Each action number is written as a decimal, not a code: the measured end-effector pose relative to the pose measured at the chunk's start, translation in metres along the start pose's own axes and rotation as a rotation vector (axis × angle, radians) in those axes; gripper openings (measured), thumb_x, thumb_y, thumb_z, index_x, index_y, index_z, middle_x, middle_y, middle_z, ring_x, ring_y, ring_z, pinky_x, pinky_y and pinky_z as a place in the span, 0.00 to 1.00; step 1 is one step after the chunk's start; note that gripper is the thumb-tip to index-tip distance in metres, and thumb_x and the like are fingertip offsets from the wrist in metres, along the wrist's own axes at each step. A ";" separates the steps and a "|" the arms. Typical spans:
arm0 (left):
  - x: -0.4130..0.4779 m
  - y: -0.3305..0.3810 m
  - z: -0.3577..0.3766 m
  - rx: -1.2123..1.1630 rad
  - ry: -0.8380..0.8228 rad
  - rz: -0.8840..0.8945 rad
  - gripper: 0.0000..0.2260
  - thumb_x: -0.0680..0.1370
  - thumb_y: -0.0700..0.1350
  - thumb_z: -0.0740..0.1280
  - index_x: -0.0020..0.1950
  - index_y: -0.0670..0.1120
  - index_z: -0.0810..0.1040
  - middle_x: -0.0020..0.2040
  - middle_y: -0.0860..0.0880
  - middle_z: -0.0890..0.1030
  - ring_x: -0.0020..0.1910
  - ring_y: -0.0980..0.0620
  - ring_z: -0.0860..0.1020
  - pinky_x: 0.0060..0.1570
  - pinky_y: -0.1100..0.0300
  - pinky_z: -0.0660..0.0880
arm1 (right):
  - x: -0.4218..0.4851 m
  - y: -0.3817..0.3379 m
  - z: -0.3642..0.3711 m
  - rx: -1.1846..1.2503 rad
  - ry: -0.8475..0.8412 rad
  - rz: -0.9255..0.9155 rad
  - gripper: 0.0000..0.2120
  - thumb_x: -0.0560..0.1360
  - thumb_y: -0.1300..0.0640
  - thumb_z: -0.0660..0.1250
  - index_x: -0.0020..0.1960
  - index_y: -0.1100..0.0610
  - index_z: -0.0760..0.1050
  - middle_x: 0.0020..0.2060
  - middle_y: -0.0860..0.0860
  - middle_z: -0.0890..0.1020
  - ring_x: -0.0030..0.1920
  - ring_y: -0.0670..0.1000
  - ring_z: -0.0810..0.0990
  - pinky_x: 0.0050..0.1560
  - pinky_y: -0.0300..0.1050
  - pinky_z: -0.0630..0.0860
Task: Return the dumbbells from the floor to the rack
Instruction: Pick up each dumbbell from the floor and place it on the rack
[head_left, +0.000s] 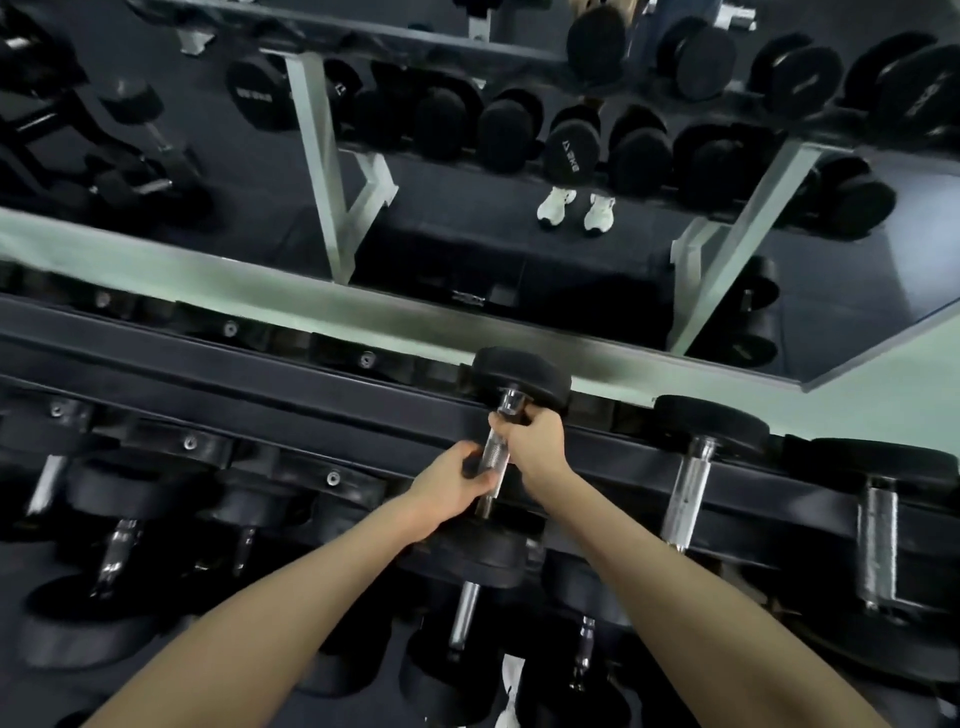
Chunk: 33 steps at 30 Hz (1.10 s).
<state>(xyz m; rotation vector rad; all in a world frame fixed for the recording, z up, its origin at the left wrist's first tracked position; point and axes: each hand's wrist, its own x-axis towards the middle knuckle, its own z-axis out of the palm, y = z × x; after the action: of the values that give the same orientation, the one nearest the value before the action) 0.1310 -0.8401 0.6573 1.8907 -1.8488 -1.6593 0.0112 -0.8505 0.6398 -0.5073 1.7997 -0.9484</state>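
A black dumbbell (519, 376) with a knurled chrome handle lies across the top tier of the black rack (260, 384). Its far head rests by the back rail and its near head hangs over the front rail. My left hand (452, 486) grips the lower part of the handle. My right hand (535, 441) grips the upper part, close to the far head. Both arms reach up from the bottom of the view.
Two more dumbbells (696, 467) sit to the right on the same tier, and several lie on the lower tiers (462, 623). Empty saddles with bolts run along the rack's left. A wall mirror (467, 234) behind reflects the rack and white shoes.
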 end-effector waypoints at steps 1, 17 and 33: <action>0.003 -0.003 -0.002 0.019 -0.007 0.005 0.25 0.77 0.49 0.66 0.72 0.46 0.65 0.68 0.47 0.73 0.66 0.47 0.72 0.63 0.54 0.69 | 0.000 0.001 0.003 0.009 0.006 0.004 0.09 0.71 0.61 0.72 0.51 0.60 0.79 0.46 0.53 0.84 0.50 0.54 0.82 0.57 0.54 0.78; 0.020 -0.014 0.004 0.126 -0.112 0.077 0.18 0.75 0.52 0.66 0.62 0.49 0.68 0.54 0.49 0.80 0.52 0.48 0.79 0.54 0.50 0.77 | -0.004 0.001 -0.004 -0.021 0.028 0.116 0.10 0.72 0.60 0.70 0.53 0.57 0.77 0.43 0.50 0.81 0.51 0.55 0.80 0.58 0.53 0.78; -0.034 -0.034 -0.005 0.101 0.160 0.145 0.23 0.77 0.52 0.64 0.69 0.46 0.64 0.62 0.46 0.78 0.60 0.44 0.76 0.57 0.54 0.71 | -0.122 0.019 -0.029 -0.458 0.220 -0.185 0.26 0.77 0.51 0.65 0.71 0.58 0.65 0.64 0.56 0.76 0.64 0.53 0.75 0.60 0.44 0.71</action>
<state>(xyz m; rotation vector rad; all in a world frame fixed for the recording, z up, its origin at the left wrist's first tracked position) 0.1673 -0.8080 0.6586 1.8147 -1.9848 -1.3541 0.0370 -0.7427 0.7006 -0.8957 2.2131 -0.7323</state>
